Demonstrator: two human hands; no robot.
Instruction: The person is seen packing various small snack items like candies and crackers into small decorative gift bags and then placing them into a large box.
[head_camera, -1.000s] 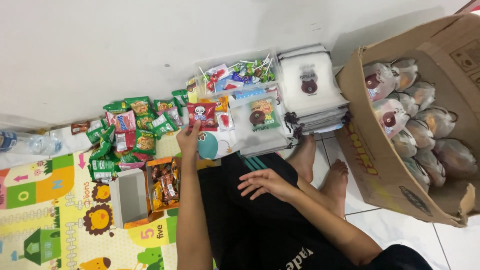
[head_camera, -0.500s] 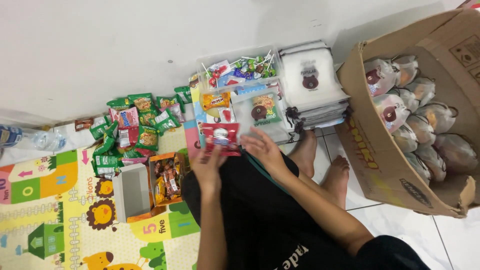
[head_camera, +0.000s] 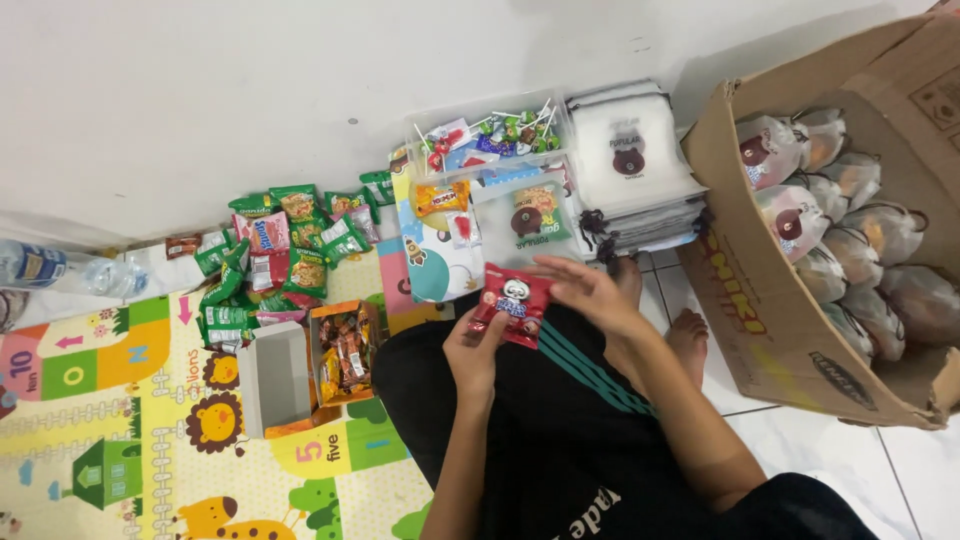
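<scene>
Red snack packet is pinched in both hands' grip, left hand and right hand; candy tub beyond, cardboard box at right.

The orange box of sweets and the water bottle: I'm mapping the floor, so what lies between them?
In the head view, a heap of green and pink snack packets lies between the orange box and the water bottle.

Looked like a home floor used for packing treats: white tiled floor at 5 o'clock, a children's play mat with lions and numbers at 8 o'clock, snack packets heaped against a plain white wall at 11 o'clock, a cardboard box of filled pouches at 3 o'clock.
</scene>
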